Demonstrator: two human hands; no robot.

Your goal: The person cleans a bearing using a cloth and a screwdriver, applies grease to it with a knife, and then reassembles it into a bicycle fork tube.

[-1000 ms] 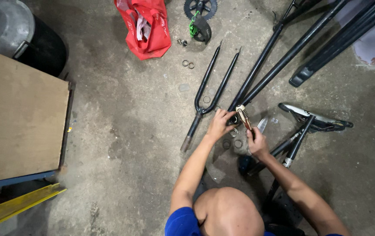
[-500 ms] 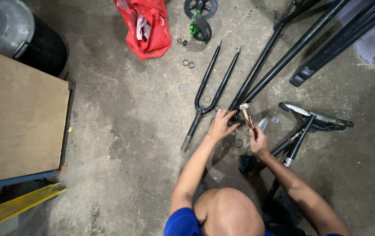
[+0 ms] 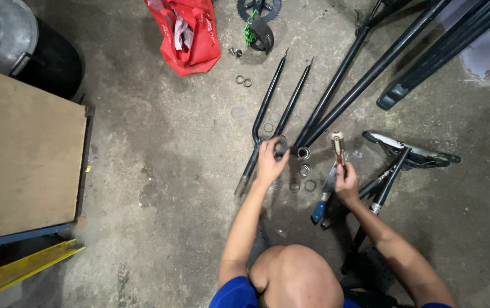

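Dim, even overhead light; sharp, soft shadows.

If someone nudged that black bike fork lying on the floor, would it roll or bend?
The black fork looks like rigid metal tubing, so it would probably stay stiff. Its two legs lie spread flat on the concrete floor, so it would likely slide or pivot, not roll. It is probably fairly heavy for its slimness.

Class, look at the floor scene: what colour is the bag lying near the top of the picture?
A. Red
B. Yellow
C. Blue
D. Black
A: the bag on the concrete floor, beyond the fork, is plainly red.
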